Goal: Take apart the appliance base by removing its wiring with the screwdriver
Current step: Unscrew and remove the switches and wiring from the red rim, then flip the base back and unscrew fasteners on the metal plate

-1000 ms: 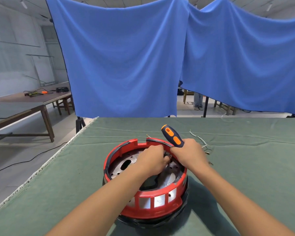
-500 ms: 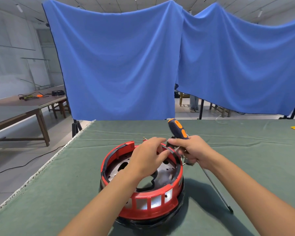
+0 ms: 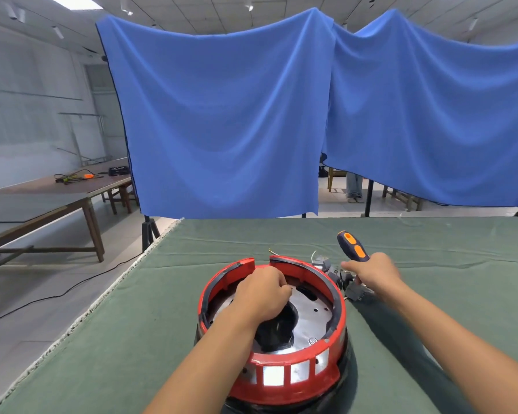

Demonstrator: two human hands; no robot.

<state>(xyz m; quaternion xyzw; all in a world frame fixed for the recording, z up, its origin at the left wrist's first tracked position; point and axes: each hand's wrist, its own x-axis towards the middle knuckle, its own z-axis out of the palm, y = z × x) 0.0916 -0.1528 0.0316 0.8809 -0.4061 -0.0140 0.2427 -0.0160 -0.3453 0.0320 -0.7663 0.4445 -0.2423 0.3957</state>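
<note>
The round red appliance base [image 3: 284,375] stands on the green table cloth [image 3: 132,339], with a silver metal plate [image 3: 314,312] and a dark opening inside. My left hand [image 3: 262,297] is inside the red ring, fingers curled over the plate; what it holds is hidden. My right hand [image 3: 374,274] is just right of the base, gripping the blue and orange screwdriver [image 3: 353,246] by the handle, which points up and away. A grey wiring part with wires [image 3: 338,276] lies on the cloth beside the ring, under my right hand.
Blue cloth backdrops [image 3: 222,121] hang behind the table's far edge. Wooden tables [image 3: 42,201] with tools stand to the left across the floor, where a black cable [image 3: 57,297] runs. A person's legs [image 3: 354,188] show below the backdrops.
My right hand has moved right, out of the red ring, with the screwdriver. The grey wiring part now lies outside the ring. My left hand has settled deeper inside the base.
</note>
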